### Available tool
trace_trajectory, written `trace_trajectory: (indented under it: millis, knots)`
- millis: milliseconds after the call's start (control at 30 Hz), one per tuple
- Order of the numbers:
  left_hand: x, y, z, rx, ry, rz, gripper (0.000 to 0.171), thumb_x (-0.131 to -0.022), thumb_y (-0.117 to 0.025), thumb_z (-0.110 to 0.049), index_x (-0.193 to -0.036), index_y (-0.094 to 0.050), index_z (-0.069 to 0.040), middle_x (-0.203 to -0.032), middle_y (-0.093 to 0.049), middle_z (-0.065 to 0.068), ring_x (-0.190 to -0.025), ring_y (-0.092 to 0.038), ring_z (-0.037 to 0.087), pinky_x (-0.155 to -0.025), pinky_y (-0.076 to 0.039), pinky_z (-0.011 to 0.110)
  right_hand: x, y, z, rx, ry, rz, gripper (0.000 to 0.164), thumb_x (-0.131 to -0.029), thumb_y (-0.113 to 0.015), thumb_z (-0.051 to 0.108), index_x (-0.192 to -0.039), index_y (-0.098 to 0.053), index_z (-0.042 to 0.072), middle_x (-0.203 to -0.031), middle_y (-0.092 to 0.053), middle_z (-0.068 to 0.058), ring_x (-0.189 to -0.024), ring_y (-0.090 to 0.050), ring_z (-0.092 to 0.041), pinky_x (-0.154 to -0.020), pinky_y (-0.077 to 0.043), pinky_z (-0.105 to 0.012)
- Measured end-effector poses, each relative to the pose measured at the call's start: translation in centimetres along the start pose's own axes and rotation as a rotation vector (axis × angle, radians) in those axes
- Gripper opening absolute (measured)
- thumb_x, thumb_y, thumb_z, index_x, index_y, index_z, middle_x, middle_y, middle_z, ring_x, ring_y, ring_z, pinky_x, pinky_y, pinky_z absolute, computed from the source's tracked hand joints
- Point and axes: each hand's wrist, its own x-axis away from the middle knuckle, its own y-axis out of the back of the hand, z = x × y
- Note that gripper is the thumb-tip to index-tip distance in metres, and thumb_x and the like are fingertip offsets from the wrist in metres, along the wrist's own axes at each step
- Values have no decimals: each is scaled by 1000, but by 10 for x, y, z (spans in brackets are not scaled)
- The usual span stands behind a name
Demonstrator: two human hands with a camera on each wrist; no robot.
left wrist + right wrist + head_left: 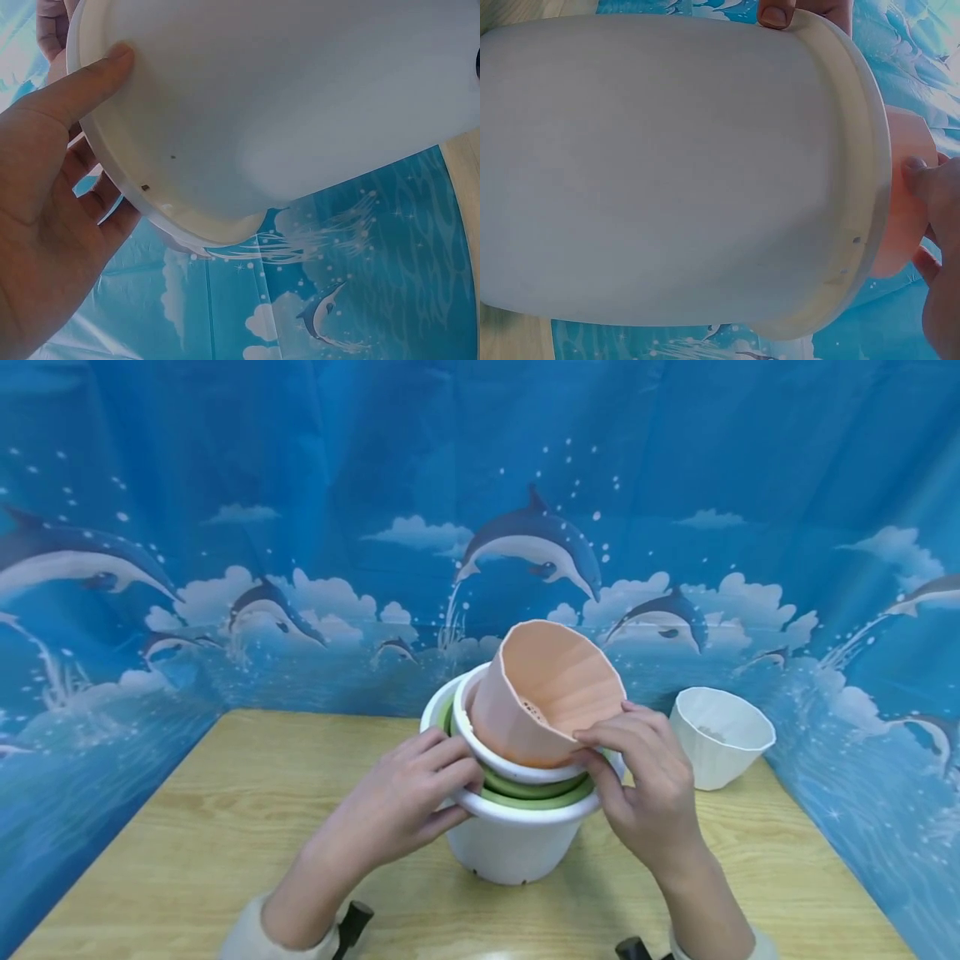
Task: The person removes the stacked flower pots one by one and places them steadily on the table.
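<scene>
- Nearest, the left grip (411, 792) was pinching the lip of the big white pot (517, 847), thumb under, fingers over the top. Fingertips were right by the inner rims, touching or not idk. Pot stood upright on the tabletop (262, 802); prob plastic, light for its size, pretty stiff. That lip = best hold imo, bc the wall looked smooth & slick.
- Nested inside: a green pot (540, 802), mostly just rim showing, then a smaller white pot (525, 775). Couldn't tell how snug they sat, but nested pots prob drag a bit, so a firm hold on the outer lip made sense tbh.
- Right grip (648, 777) was pinching the peach pot (551, 689) by its near right edge. Pot sat tilted, lower part inside the smaller white one. Looked thin & light, so squeezing hard could prob flex or chip the edge. Facets prob gave some bite; rim's the place to grab.
- Further back on the right, apart from the stack, a loose white pot (708, 760) stood on the tabletop. Prob v light & easy to tip, so rim again imo.
- Behind everything: blue dolphin backdrop (375, 443).
</scene>
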Motion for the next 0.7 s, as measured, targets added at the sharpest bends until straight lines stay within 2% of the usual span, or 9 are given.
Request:
trace_trajectory:
  millis: [233, 467, 700]
  knots:
    - [0, 0, -1, 0, 14, 8, 24, -84, -82, -30, -98, -63, -25, -108, -61, -11, -99, -51, 12, -85, -50, 31, 0, 2, 1, 22, -2, -51, 32, -98, -65, 26, -88, -69, -4, -82, -70, -13, -82, -60, -32, -104, -45, -39]
    - [0, -1, -1, -10, 0, -2, 24, -83, -82, -30, -98, -64, -24, -107, -61, -11, -97, -51, 12, -83, -50, 30, 1, 1, 0, 50, -3, -93, 31, -98, -65, 24, -86, -68, -5, -82, -68, -15, -80, -59, -31, -104, -42, -41]
    - [0, -1, -2, -11, 10, 9, 24, -83, -82, -30, -98, -64, -25, -108, -61, -11, -96, -50, 11, -82, -49, 30, -2, 3, 1, 69, -11, -171, 33, -97, -65, 25, -84, -66, -6, -78, -66, -17, -77, -58, -32, -104, -42, -40]
